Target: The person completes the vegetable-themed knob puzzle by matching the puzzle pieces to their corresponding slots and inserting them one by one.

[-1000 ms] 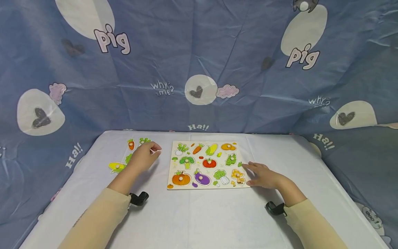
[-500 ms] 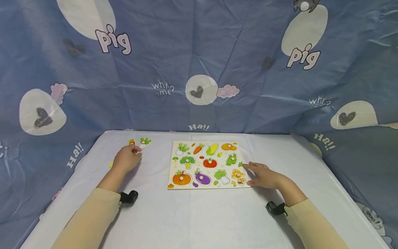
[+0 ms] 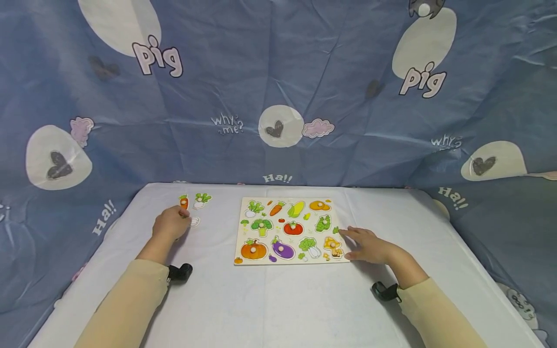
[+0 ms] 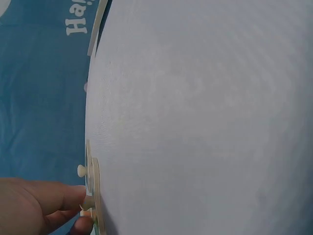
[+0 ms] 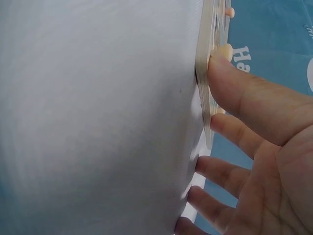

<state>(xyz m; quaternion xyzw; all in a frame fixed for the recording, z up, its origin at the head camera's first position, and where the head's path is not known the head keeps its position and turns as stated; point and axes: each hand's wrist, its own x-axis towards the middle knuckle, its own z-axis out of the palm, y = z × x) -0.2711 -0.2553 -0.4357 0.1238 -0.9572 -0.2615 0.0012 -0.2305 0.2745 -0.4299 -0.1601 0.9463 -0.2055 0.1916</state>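
Observation:
Off to the left in the head view, my left hand is among the loose vegetable pieces. In the left wrist view, its finger and thumb pinch the pale knob of a thin wooden puzzle piece; its picture is hidden. Beside the fingertips lie a carrot piece, a turnip piece and a partly covered piece with a white end. My right hand has its fingers spread at the right edge of the vegetable puzzle board. Its thumb touches the board's edge in the right wrist view.
Knobs stand up from several pieces on the board, among them a tomato and a pumpkin. A white cloth covers the table, and a printed blue curtain hangs behind it.
My left hand has moved left, away from the board and over the loose pieces, uncovering the turnip piece and covering the corn piece. The right hand has stayed at the board's edge.

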